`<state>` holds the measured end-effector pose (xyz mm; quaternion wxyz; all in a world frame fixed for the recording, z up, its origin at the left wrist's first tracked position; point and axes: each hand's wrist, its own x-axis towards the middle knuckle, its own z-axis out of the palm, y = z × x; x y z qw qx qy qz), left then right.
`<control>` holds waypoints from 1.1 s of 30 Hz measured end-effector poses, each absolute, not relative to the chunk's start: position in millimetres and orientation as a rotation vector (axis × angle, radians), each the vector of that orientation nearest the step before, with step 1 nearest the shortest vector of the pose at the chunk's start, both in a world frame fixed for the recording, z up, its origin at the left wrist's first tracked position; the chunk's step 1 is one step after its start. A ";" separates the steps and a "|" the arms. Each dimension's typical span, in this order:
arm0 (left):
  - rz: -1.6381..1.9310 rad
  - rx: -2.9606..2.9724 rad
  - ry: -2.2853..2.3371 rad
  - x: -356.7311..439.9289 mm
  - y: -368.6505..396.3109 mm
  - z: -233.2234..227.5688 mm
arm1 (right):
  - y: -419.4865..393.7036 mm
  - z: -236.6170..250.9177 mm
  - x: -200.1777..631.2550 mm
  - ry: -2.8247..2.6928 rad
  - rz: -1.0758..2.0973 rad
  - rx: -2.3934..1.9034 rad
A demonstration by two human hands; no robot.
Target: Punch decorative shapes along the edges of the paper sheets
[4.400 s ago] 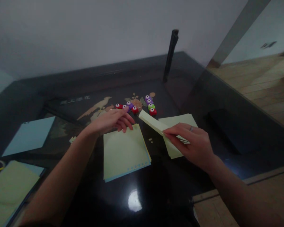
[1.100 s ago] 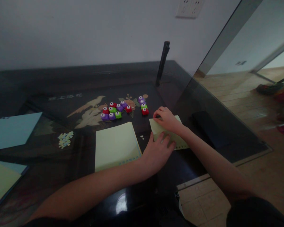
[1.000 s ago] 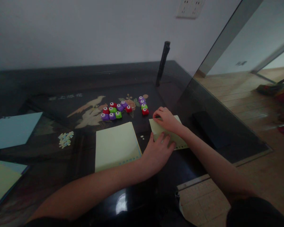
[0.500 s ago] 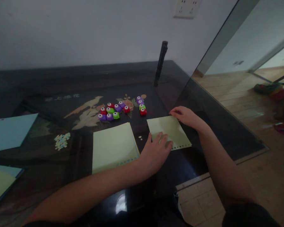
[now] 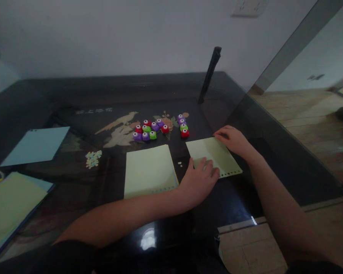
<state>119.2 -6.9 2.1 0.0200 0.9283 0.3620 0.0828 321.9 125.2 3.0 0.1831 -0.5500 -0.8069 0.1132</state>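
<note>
A pale yellow sheet of paper (image 5: pixel 214 148) with a row of punched holes along its near edge lies on the dark table. My left hand (image 5: pixel 200 180) rests on its near left part, palm down, fingers spread. At the far edge, my right hand (image 5: pixel 234 141) pinches the sheet near its corner; the exact grip of the fingertips is small in view. To the left, a short stack of pale sheets (image 5: pixel 148 167) lies partly under my left forearm. Tiny white paper cutouts (image 5: pixel 180 164) lie between the stack and the sheet.
Several small red, green and purple craft punches (image 5: pixel 146 128) stand beyond the papers, with a short column of them (image 5: pixel 183 126) farther right. A pile of paper cutouts (image 5: pixel 93 159), a light blue sheet (image 5: pixel 37 144) and more paper (image 5: pixel 14 205) lie left. A black post (image 5: pixel 210 75) rises behind.
The camera view has turned slightly left, so the table contents appear shifted right. Both hands stay on the same sheet with little visible movement.
</note>
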 end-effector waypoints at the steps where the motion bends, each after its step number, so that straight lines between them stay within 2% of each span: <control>1: 0.269 2.872 1.129 119.6 -6.2 2.0 | 125.7 1.7 322.2 -2.270 0.294 -1.546; 7: 0.385 2.804 1.094 96.8 7.6 38.3 | 118.2 16.8 320.7 -2.143 0.126 -1.541; 10: 0.492 2.736 1.181 49.8 22.4 66.4 | 105.9 41.8 308.7 -2.022 0.055 -1.496; 13: 0.563 2.626 1.403 -14.5 31.9 75.1 | 92.6 66.4 284.9 -2.042 0.069 -1.392; 17: 0.688 2.344 1.617 -85.7 26.6 46.9 | 83.5 70.9 240.9 -2.218 0.195 -1.216; 23: 0.757 2.230 1.671 -117.4 14.0 -3.3 | 80.9 22.6 179.9 -2.533 0.319 -1.069; 33: 0.360 2.357 1.820 -107.4 8.2 -11.4 | 74.1 -1.7 163.1 -2.724 0.166 -1.188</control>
